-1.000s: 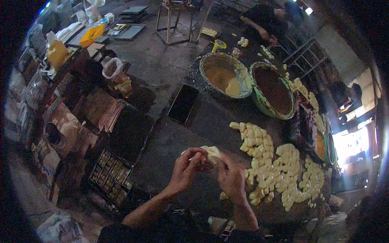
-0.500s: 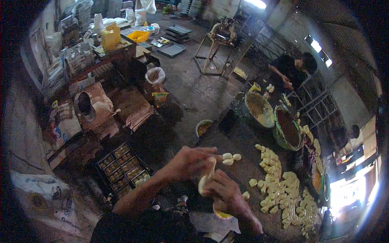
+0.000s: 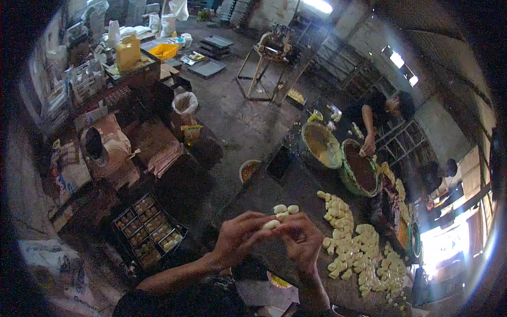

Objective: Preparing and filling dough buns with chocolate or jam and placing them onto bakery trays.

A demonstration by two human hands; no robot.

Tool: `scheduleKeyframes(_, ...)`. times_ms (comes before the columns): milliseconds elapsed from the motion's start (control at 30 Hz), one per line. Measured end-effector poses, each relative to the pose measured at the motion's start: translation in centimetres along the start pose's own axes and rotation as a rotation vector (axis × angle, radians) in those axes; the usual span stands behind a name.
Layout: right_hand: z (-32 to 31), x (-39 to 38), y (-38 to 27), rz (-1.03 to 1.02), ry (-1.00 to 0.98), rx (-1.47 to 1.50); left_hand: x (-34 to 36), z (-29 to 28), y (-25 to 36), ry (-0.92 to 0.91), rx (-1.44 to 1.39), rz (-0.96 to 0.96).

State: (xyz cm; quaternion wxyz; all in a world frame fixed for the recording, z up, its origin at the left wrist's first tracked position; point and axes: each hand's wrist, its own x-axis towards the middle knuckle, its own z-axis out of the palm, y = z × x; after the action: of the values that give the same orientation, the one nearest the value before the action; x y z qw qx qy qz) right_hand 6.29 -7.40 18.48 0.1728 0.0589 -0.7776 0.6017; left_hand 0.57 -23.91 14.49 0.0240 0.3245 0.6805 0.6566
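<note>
Between my hands, above the dark table [image 3: 243,193], is a small pale dough piece [image 3: 272,225], rounded and smooth. The fingers of my left hand [image 3: 237,240] pinch it from the left. My right hand [image 3: 302,240] is curled, its thumb and fingers closed on the dough's right side; its palm is hidden. Just beyond my fingertips lie a few shaped dough balls [image 3: 285,208], partly covered by my hands. To the right, a large spread of shiny pale dough pieces [image 3: 346,232] covers the tabletop.
Two large basins, one with a tan mixture [image 3: 323,145] and one with dark filling [image 3: 362,169], stand at the far right. Across from me a co-worker's hand [image 3: 368,145] reaches over the dark filling. A divided black crate [image 3: 150,230] of small round pieces sits at lower left.
A long stretched strip of dough in my hands is now a small rounded piece. My hands have come level, fingertips together. The co-worker's arm now reaches to the dark-filled basin.
</note>
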Motion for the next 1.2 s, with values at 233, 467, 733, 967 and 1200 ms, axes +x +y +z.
scheduleKeyframes(233,-6.7,0.2,4.6,-0.165,-0.229,-0.871,4.2,7.1,-3.3,-0.056,-0.719,-0.855)
scheduleKeyframes(467,-13.0,1.3,14.9,0.476,0.024,-0.270,4.8,17.8,-10.9,0.046,0.015,-0.428)
scheduleKeyframes(733,-16.6,1.3,20.8,0.508,0.016,-0.289,8.0,21.1,-13.8,0.211,-0.297,-0.679)
scheduleKeyframes(967,-16.2,1.1,21.8,0.488,-0.110,-0.568,8.8,19.3,-15.0,0.071,0.649,-0.307)
scheduleKeyframes(1200,-15.0,3.6,22.2,0.289,-0.301,-0.535,8.6,15.4,-16.6,-0.438,0.595,-0.435)
